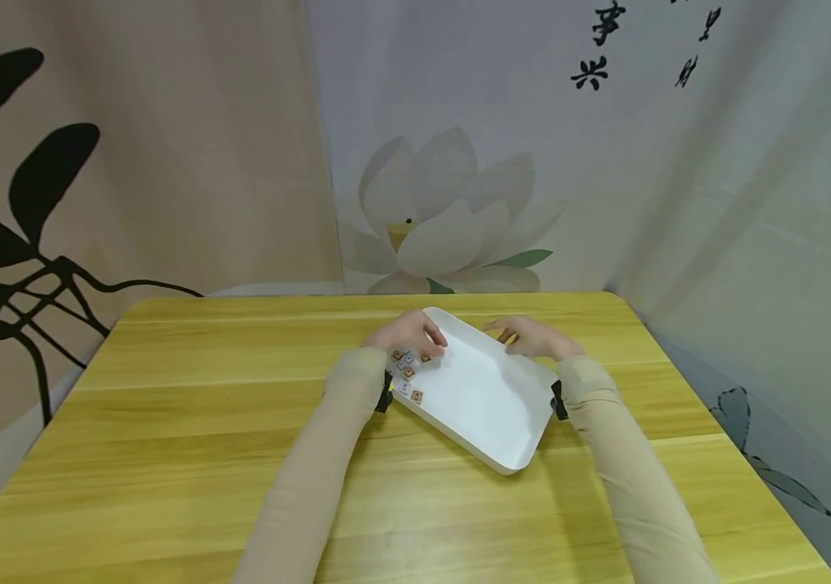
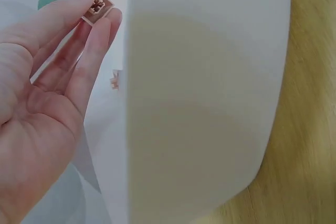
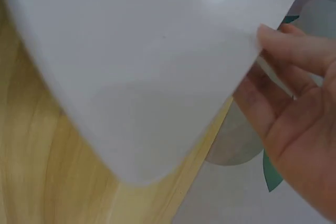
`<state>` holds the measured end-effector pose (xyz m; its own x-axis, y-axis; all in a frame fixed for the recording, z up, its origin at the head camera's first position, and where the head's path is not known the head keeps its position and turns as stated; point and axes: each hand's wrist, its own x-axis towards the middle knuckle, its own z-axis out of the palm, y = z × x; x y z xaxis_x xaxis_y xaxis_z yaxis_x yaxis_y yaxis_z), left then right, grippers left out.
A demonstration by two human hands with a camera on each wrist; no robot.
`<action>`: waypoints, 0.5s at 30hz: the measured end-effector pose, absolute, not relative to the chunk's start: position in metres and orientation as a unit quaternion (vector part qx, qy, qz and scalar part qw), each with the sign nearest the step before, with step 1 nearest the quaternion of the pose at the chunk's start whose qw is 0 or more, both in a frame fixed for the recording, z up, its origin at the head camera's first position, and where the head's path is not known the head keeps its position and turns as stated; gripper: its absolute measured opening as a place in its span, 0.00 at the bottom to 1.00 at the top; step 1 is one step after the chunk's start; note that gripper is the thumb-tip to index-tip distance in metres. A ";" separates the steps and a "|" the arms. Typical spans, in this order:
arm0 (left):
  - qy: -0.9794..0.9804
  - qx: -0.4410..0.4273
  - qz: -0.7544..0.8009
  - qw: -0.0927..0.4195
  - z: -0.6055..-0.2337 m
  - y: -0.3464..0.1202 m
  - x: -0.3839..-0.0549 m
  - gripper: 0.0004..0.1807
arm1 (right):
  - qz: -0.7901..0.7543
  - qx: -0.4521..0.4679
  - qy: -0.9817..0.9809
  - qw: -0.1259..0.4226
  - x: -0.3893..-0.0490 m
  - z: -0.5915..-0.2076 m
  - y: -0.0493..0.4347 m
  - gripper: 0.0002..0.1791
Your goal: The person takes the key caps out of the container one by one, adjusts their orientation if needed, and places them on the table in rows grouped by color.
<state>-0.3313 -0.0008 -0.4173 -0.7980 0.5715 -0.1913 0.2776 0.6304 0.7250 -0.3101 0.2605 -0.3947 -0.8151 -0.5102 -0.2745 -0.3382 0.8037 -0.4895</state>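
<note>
A white rectangular tray (image 1: 488, 397) lies slantwise on the table. Several small square keycaps (image 1: 417, 397), some brown and some pale, are spread over its left end. Above that end, my left hand (image 1: 408, 331) pinches a brown keycap (image 2: 98, 8) between thumb and fingertips, its hollow underside and stem facing the wrist camera. Beyond the tray wall in the left wrist view, part of another keycap (image 2: 115, 80) shows. At the tray's far right side, my right hand (image 1: 532, 337) holds the rim, thumb (image 3: 273, 38) at the edge and the other fingers behind it.
The wooden table (image 1: 203, 422) extends on all sides of the tray. Behind it hangs a curtain (image 1: 459, 97) with a printed lotus and dark written characters. Dark straps with small devices (image 1: 559, 401) sit at both wrists.
</note>
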 end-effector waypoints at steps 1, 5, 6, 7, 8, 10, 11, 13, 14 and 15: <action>0.877 0.240 0.360 0.209 -0.417 -0.002 -0.331 0.11 | -0.212 -0.226 0.929 0.204 -0.310 -0.395 0.262 0.28; 0.870 0.244 0.372 0.212 -0.416 -0.006 -0.329 0.11 | -0.209 -0.220 0.930 0.209 -0.308 -0.398 0.269 0.27; 0.870 0.247 0.372 0.209 -0.415 -0.007 -0.328 0.12 | -0.206 -0.222 0.930 0.206 -0.308 -0.399 0.270 0.26; 0.870 0.249 0.373 0.206 -0.415 -0.008 -0.328 0.11 | -0.207 -0.221 0.931 0.206 -0.308 -0.399 0.271 0.26; 0.870 0.251 0.373 0.204 -0.414 -0.009 -0.328 0.12 | -0.208 -0.219 0.931 0.204 -0.307 -0.400 0.272 0.25; 0.872 0.251 0.372 0.197 -0.413 -0.010 -0.327 0.11 | -0.208 -0.224 0.931 0.199 -0.307 -0.402 0.273 0.25; 0.872 0.250 0.373 0.196 -0.412 -0.010 -0.326 0.12 | -0.209 -0.221 0.932 0.198 -0.307 -0.402 0.273 0.25; 0.872 0.247 0.375 0.194 -0.411 -0.011 -0.325 0.11 | -0.210 -0.216 0.933 0.198 -0.307 -0.403 0.272 0.26; 0.873 0.246 0.375 0.192 -0.410 -0.012 -0.324 0.11 | -0.208 -0.217 0.933 0.198 -0.307 -0.403 0.272 0.26; 0.873 0.244 0.377 0.191 -0.410 -0.013 -0.323 0.11 | -0.208 -0.215 0.933 0.198 -0.307 -0.403 0.271 0.26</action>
<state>-0.3231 -0.0126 -0.4100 -0.8077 0.5704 -0.1494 0.2822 0.5964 0.7514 -0.3075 0.2712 -0.4028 -0.8287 -0.4842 -0.2805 -0.3197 0.8211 -0.4728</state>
